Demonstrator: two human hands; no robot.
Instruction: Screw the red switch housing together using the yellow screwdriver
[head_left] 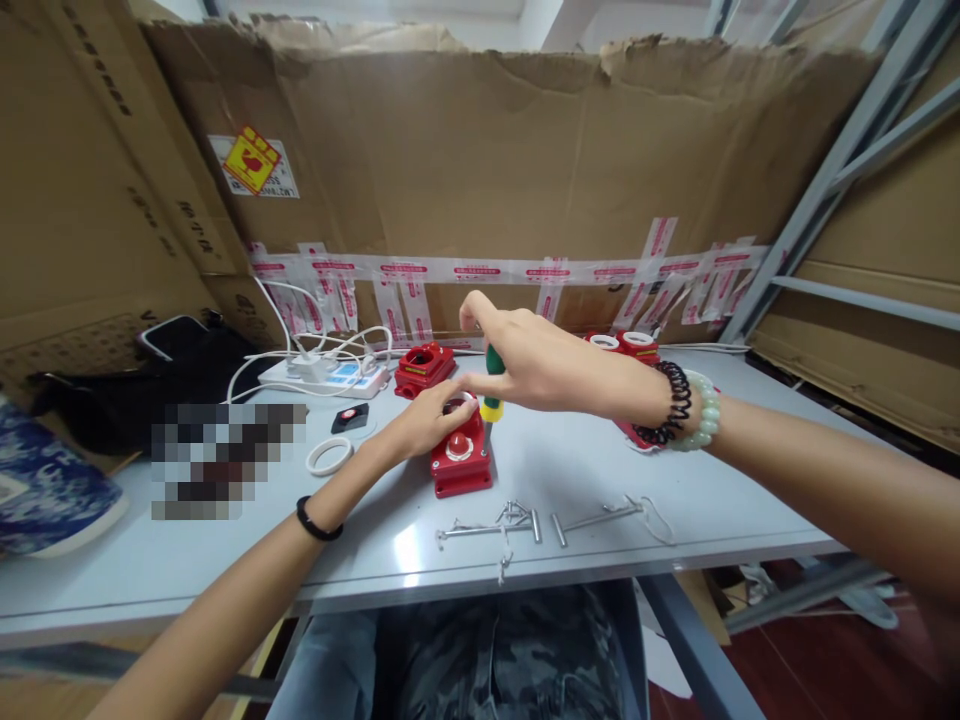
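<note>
A red box-shaped housing (463,480) with a round red button on its face lies on the table in front of me. My left hand (431,418) rests on its far part, fingers closed around it by a round opening. In my right hand (536,362) is a screwdriver (492,410) with a green and yellow handle, held upright. Its shaft points down at the right edge of the housing; whether the tip sits in a screw is too small to tell. Nearer the table's front edge lie two metal T-shaped rods (487,530) with white cord and small metal pieces.
Behind my left hand stands another red housing (424,370); more red parts with white rings (637,342) are at the back right. A loose white ring (329,456), a power strip (330,378) with cables and a black bag (180,370) occupy the left. Cardboard (480,160) walls the back.
</note>
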